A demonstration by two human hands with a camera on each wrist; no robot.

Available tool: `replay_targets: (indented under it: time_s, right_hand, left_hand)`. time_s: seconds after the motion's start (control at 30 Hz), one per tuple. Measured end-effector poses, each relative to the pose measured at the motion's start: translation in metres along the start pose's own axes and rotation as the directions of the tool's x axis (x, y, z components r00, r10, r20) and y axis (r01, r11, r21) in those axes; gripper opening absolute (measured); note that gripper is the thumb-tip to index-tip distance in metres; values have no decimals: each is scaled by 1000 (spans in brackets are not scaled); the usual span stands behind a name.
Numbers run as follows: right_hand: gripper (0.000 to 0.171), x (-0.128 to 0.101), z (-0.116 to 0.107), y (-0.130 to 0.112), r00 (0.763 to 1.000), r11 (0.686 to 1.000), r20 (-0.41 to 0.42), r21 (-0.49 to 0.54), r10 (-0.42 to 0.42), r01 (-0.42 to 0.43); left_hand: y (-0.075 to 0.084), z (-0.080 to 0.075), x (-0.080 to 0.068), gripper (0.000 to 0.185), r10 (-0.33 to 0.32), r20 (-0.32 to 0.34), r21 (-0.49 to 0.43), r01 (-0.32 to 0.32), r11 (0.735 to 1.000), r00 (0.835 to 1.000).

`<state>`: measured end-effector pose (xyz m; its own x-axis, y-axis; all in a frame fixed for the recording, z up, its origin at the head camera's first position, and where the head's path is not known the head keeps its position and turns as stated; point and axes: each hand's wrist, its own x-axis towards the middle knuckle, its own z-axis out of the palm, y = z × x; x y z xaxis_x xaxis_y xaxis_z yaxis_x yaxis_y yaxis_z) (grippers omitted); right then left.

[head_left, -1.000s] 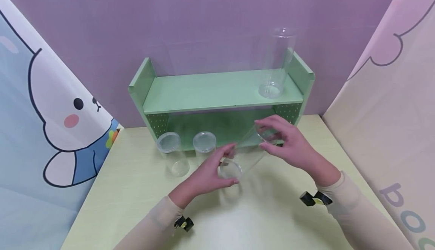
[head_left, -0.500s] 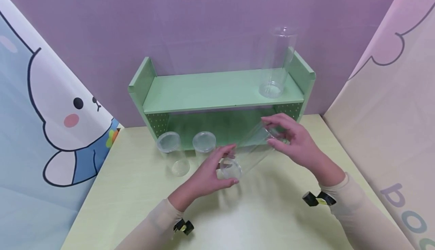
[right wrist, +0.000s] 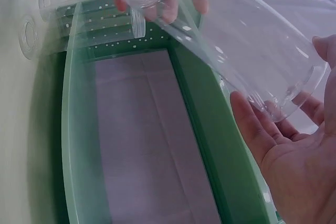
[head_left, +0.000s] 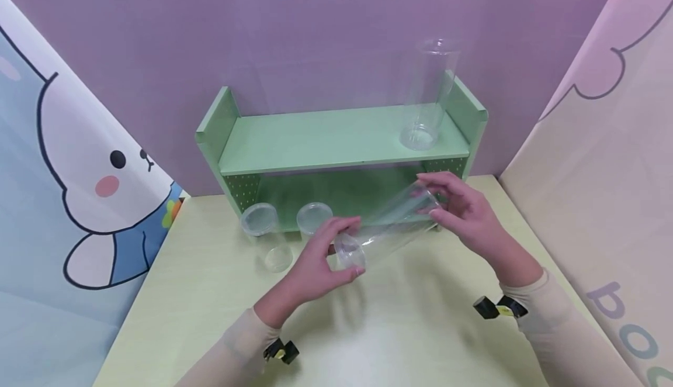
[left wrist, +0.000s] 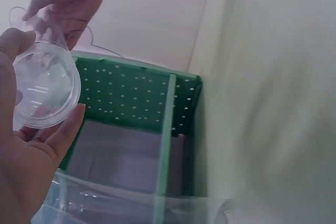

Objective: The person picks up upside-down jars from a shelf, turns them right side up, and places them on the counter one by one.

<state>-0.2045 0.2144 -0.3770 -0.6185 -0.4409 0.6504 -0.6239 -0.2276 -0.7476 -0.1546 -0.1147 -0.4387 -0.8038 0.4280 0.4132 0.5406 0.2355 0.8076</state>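
Observation:
A clear plastic cylindrical jar is held off the table at a slant between my two hands, its right end higher. My left hand grips the lower end, thumb and fingers round its thick clear ring, which the left wrist view shows face-on. At the upper end, my right hand holds the jar's rim between thumb and fingers, seen too in the right wrist view, where the jar wall looks transparent. Just left of my left hand, a similar upright jar is partly hidden, with another jar beside it.
A green two-tier shelf stands at the back of the pale table. On its upper board, at the right, rests a tall clear jar. Printed cloths flank both sides, and a purple cloth hangs behind.
My right hand has moved right and slightly up with the jar's upper end. My left hand has shifted slightly left and up, and the jar now lies at a flatter slant.

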Motion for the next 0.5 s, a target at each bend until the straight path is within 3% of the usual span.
replay_targets:
  time_s: [0.2, 0.5]
  right_hand:
    - [62, -3, -3, 1, 1000, 999, 0, 46, 15, -15]
    - [63, -10, -5, 1, 992, 991, 17, -33, 128, -128]
  left_hand:
    - [7, -11, 6, 81, 41, -21, -18, -42, 999, 999]
    - [8, -31, 12, 79, 73, -53, -70, -77, 995, 996]
